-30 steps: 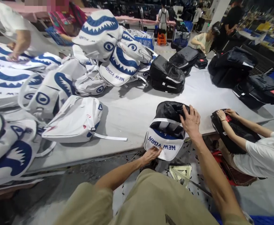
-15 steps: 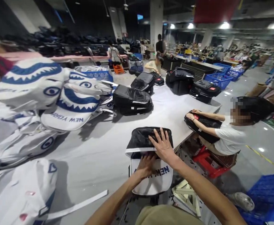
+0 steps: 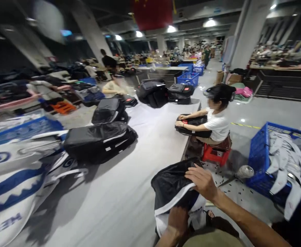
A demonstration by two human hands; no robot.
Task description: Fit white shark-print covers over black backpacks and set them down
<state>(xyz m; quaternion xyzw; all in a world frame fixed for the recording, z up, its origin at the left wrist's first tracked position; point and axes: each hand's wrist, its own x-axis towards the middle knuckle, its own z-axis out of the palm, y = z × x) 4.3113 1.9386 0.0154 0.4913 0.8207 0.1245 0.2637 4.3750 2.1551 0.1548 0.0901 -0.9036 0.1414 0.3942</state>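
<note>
Left hand (image 3: pixel 178 218) low at bottom centre, fingers curled under the white lower part of the backpack (image 3: pixel 174 192), gripping it from below; exact finger closure hard to tell, hand in shadow. Right hand (image 3: pixel 201 181) lies flat on top of the same backpack, fingers spread and pressed on the black lining, palm down, not wrapped around anything. Backpack sits at the near edge of the grey table (image 3: pixel 129 192), partly hanging off toward the person's lap, black inner fabric up, white band across the middle.

Left of it, blurred white bags with blue shark print (image 3: pixel 13 178) piled on the table. Behind them a black backpack in plastic wrap (image 3: pixel 99 140) lying flat, another black one (image 3: pixel 109 109) farther back.

Right side on the floor, blue plastic crate (image 3: pixel 258 154) with grey-white pieces in it, a can (image 3: pixel 244 171) just beside it.

Farther along the table edge a co-worker in white shirt (image 3: pixel 218 125) sits on a red stool (image 3: pixel 213 154), both hands on a black bag (image 3: pixel 194 125). More black bags (image 3: pixel 152 92) and blue crates (image 3: pixel 188 78) at the far end
</note>
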